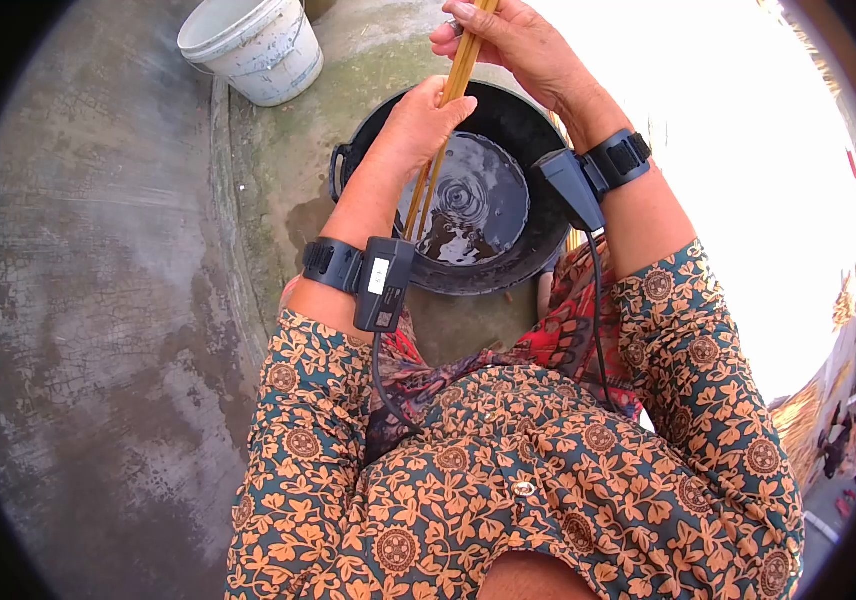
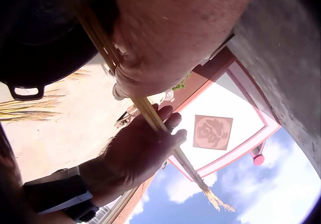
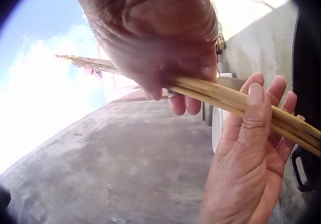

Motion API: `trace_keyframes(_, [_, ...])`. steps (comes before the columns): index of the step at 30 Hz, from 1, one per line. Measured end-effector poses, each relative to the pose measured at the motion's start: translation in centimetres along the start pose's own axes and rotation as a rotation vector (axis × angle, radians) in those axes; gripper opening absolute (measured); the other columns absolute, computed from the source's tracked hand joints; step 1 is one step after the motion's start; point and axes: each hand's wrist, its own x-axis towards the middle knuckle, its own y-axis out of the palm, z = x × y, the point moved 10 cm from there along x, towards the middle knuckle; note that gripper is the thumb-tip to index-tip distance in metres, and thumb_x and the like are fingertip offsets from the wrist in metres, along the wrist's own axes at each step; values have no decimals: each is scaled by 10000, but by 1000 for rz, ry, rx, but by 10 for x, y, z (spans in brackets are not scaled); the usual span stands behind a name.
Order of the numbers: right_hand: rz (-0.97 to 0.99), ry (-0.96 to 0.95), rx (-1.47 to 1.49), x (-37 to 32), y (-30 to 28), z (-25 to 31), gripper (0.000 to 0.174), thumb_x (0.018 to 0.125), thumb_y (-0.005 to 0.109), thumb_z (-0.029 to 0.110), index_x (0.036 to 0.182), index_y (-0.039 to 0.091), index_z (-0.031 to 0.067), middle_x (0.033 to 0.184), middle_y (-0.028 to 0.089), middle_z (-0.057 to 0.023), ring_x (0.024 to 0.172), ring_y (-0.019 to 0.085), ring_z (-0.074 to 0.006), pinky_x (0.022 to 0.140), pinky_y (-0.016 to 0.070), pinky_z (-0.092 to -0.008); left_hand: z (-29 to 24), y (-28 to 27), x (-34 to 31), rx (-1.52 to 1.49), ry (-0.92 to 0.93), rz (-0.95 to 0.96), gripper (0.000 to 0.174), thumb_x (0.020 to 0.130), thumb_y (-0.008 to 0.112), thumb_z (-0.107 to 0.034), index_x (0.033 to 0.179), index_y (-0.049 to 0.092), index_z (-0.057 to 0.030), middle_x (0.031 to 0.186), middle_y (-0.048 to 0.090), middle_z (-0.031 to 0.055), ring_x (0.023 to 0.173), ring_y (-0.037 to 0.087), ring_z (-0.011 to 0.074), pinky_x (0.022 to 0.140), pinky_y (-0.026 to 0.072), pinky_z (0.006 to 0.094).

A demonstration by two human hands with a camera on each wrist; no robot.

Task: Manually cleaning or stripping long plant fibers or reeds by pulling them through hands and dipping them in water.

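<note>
A thin bundle of yellow straw stalks (image 1: 461, 70) slants down into a black tub (image 1: 493, 282), its lower ends over or in the water. The left hand (image 1: 426, 125) grips the stalks above the tub; in the right wrist view its thumb lies across the bundle (image 3: 230, 96), with the fingers of that left hand (image 3: 251, 148) behind. Farther up, the right hand (image 1: 518, 48) holds the same bundle. In the left wrist view, the stalks cross the right palm (image 2: 138, 146), and their frayed tips (image 2: 216, 200) stick out beyond it.
A white bucket (image 1: 268, 62) stands at the upper left on the grey concrete floor (image 1: 108, 300). More loose straw (image 2: 30, 109) lies near the tub in the left wrist view. The person's knees and patterned clothing (image 1: 508, 430) are close below the tub.
</note>
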Motion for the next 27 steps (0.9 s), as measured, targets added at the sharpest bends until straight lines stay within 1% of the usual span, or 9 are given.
trace_keyframes(4, [12, -64, -113, 6, -11, -12, 352, 917, 566, 281, 1165, 471, 50, 998, 588, -72, 962, 568, -160, 868, 458, -320, 0, -35, 1, -141, 59, -239, 402, 883, 611, -166, 1204, 488, 44, 1127, 586, 129, 1068, 547, 168, 917, 424, 262])
trace_keyframes(7, [-34, 112, -449, 6, -21, -64, 309, 889, 607, 344, 1081, 615, 102, 917, 609, 3, 900, 564, -97, 844, 445, -292, -1, -42, 0, -116, 79, -251, 405, 882, 612, -167, 1202, 488, 47, 1136, 583, 135, 1074, 546, 173, 918, 426, 266])
trace_keyframes(8, [93, 188, -572, 3, -15, -79, 286, 914, 569, 339, 1082, 600, 110, 909, 588, 10, 889, 553, -98, 836, 445, -286, -2, -41, -1, -104, 73, -245, 426, 877, 618, -175, 1216, 480, 44, 1146, 577, 140, 1069, 549, 176, 914, 433, 273])
trace_keyframes(11, [42, 298, -443, 7, -20, -101, 247, 932, 544, 308, 1068, 594, 109, 905, 583, 12, 866, 540, -91, 808, 442, -277, -4, -40, -2, -121, 91, -255, 475, 868, 640, -218, 1232, 469, 37, 1145, 574, 135, 1057, 551, 177, 913, 435, 276])
trace_keyframes(14, [158, 64, -563, 8, 9, -71, 232, 947, 511, 261, 1048, 592, 69, 866, 589, 4, 820, 537, -102, 746, 451, -291, -33, -45, -7, -210, 383, -347, 519, 868, 645, -284, 1255, 458, 8, 1151, 571, 114, 1050, 547, 153, 863, 458, 258])
trace_keyframes(16, [293, -42, -682, 4, 32, -66, 239, 936, 507, 231, 1049, 579, 33, 837, 589, -22, 777, 550, -124, 721, 465, -296, -50, -43, -15, -245, 419, -298, 488, 883, 622, -304, 1245, 478, -10, 1132, 583, 100, 1037, 549, 133, 808, 477, 246])
trace_keyframes(18, [349, 62, -820, -6, 44, -71, 244, 926, 508, 224, 1038, 583, 21, 819, 587, -41, 764, 550, -132, 711, 467, -295, -53, -46, -15, -133, 409, -288, 367, 921, 562, -308, 1166, 548, -36, 1044, 621, 79, 957, 583, 110, 704, 504, 233])
trace_keyframes(24, [430, 220, -837, -16, 49, -80, 265, 914, 528, 250, 1020, 607, 21, 881, 648, -91, 846, 604, -185, 747, 488, -310, -42, -36, -17, -386, 257, -175, 281, 947, 514, -296, 1007, 596, -34, 932, 647, 78, 892, 635, 151, 766, 507, 275])
trace_keyframes(27, [426, 204, -904, -19, 48, -111, 278, 900, 571, 303, 1035, 623, 66, 901, 656, -89, 870, 612, -188, 764, 488, -309, -55, -42, -22, -351, 409, -210, 275, 953, 502, -288, 991, 594, -32, 944, 655, 92, 927, 639, 187, 829, 496, 307])
